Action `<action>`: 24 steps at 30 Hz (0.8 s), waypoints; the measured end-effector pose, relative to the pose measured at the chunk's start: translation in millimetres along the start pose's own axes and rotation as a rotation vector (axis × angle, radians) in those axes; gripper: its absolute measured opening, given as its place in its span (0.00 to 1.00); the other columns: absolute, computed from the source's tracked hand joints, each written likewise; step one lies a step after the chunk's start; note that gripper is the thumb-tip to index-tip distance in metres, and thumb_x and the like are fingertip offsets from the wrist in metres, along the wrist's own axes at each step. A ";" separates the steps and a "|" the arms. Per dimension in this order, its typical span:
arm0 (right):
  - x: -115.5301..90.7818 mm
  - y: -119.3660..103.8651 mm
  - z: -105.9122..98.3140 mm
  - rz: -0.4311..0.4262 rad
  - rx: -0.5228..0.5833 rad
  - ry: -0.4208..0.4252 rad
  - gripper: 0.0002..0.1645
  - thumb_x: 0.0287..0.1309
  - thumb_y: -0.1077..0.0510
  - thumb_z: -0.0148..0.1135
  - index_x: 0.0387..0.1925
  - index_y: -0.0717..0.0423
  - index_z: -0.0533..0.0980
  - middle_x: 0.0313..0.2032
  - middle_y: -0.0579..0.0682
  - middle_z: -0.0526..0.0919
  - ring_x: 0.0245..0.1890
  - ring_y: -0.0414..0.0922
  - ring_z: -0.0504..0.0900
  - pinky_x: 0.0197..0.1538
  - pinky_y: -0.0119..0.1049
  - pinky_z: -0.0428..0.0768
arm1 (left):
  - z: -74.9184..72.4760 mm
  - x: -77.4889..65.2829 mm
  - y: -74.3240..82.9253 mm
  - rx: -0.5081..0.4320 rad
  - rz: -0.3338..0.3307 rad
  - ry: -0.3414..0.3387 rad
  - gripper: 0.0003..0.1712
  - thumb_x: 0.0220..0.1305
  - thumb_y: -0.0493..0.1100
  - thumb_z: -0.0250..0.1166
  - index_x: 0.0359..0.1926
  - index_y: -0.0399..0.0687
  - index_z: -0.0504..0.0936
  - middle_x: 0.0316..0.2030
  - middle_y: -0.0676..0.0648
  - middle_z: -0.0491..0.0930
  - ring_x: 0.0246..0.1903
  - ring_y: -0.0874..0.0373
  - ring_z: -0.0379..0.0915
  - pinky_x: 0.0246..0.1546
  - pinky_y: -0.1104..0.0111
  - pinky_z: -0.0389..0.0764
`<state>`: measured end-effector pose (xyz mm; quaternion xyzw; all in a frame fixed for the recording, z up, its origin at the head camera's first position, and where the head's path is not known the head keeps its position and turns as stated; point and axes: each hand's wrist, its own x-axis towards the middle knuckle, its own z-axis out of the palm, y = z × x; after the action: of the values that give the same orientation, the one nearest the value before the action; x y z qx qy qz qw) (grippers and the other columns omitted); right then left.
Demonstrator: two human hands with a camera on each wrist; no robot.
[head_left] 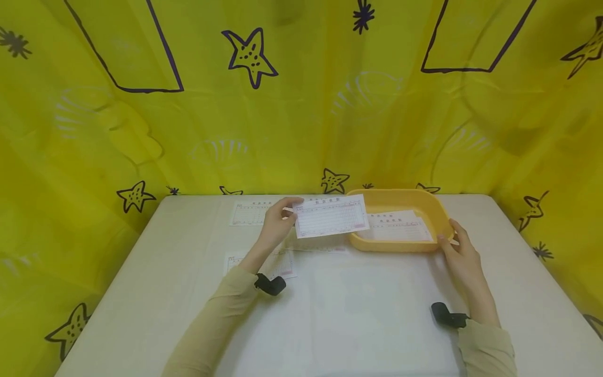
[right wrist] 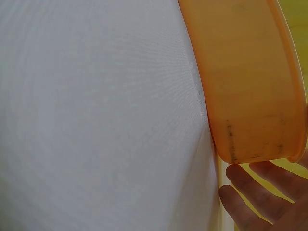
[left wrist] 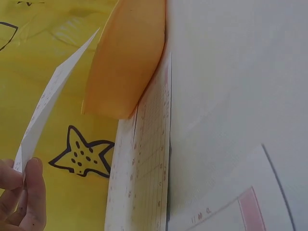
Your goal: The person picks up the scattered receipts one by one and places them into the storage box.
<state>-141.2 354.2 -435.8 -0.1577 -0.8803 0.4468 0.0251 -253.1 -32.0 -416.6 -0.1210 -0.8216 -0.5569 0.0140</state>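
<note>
My left hand [head_left: 278,222] pinches a printed paper form [head_left: 331,215] by its left edge, thumb on one side and fingers on the other. The form is raised above the table, its right end overlapping the left rim of a yellow plastic tray [head_left: 400,246] in the head view. Inside the tray lie a few similar forms [head_left: 400,231], partly overlapping. My right hand [head_left: 464,256] holds the tray at its front right corner, thumb and index finger at the rim. The other fingers [right wrist: 255,190] spread beside the tray's outer end wall in the right wrist view.
More forms lie on the white table [head_left: 367,314]: one at the back left [head_left: 246,214], one nearer [head_left: 282,265] partly behind the left forearm, and others [left wrist: 149,159] beside the tray. A yellow patterned curtain [head_left: 292,125] hangs around the table's back and sides.
</note>
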 end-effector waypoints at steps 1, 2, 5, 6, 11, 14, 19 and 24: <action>0.2 0.0 0.0 0.000 0.000 -0.001 0.42 0.70 0.39 0.38 0.76 0.48 0.37 0.70 0.75 0.50 0.64 0.74 0.59 0.62 0.71 0.60 | 2.7 1.8 1.0 -0.001 0.002 -0.004 0.23 0.62 0.28 0.56 0.56 0.50 0.79 0.51 0.42 0.76 0.41 0.51 0.77 0.31 0.72 0.77; 0.3 -0.2 -0.2 -0.001 0.000 -0.002 0.42 0.70 0.38 0.38 0.76 0.48 0.37 0.70 0.75 0.50 0.64 0.74 0.59 0.62 0.71 0.60 | 5.5 3.8 2.0 0.000 0.005 -0.009 0.23 0.62 0.29 0.56 0.56 0.50 0.79 0.51 0.42 0.76 0.41 0.50 0.77 0.31 0.72 0.76; 0.8 -0.8 -0.9 0.004 -0.003 -0.006 0.43 0.70 0.38 0.38 0.76 0.47 0.37 0.70 0.75 0.49 0.65 0.74 0.59 0.62 0.71 0.59 | 14.8 10.6 5.7 0.014 0.003 -0.017 0.23 0.61 0.29 0.56 0.56 0.50 0.79 0.51 0.42 0.77 0.40 0.51 0.77 0.29 0.72 0.76; 0.8 -1.0 -1.1 0.006 -0.002 -0.008 0.43 0.70 0.37 0.38 0.76 0.47 0.36 0.70 0.74 0.49 0.65 0.74 0.59 0.62 0.71 0.59 | 18.2 13.0 7.0 0.021 0.001 -0.020 0.23 0.61 0.29 0.56 0.56 0.49 0.79 0.51 0.42 0.77 0.40 0.52 0.77 0.28 0.73 0.76; 0.7 -1.1 -1.6 0.012 0.000 -0.010 0.43 0.70 0.37 0.38 0.76 0.46 0.36 0.70 0.74 0.49 0.65 0.74 0.58 0.62 0.71 0.59 | 34.7 25.9 15.7 0.037 -0.008 -0.058 0.24 0.60 0.29 0.55 0.56 0.48 0.79 0.51 0.41 0.77 0.38 0.53 0.77 0.28 0.74 0.76; 0.3 -0.2 -1.5 0.009 0.003 -0.009 0.43 0.70 0.37 0.38 0.76 0.46 0.37 0.70 0.75 0.49 0.65 0.74 0.58 0.62 0.71 0.59 | 44.8 33.0 22.0 0.041 -0.015 -0.096 0.24 0.60 0.29 0.55 0.57 0.49 0.78 0.52 0.41 0.76 0.37 0.54 0.76 0.27 0.75 0.75; -0.2 0.5 -1.0 0.004 0.010 -0.006 0.42 0.70 0.38 0.38 0.76 0.46 0.37 0.70 0.75 0.49 0.65 0.74 0.59 0.62 0.71 0.59 | 60.4 43.4 31.9 0.064 -0.011 -0.137 0.24 0.59 0.28 0.54 0.56 0.46 0.78 0.52 0.41 0.77 0.34 0.57 0.73 0.27 0.76 0.73; -0.3 0.6 -0.3 0.008 0.009 -0.007 0.42 0.70 0.38 0.38 0.76 0.45 0.37 0.70 0.75 0.50 0.65 0.74 0.59 0.62 0.71 0.59 | 73.2 50.9 40.1 0.073 -0.016 -0.172 0.25 0.59 0.27 0.54 0.57 0.45 0.78 0.52 0.40 0.76 0.29 0.59 0.71 0.24 0.76 0.72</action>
<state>-140.7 354.6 -436.0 -0.1594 -0.8778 0.4512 0.0211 -285.7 58.6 -399.8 -0.1613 -0.8404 -0.5143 -0.0565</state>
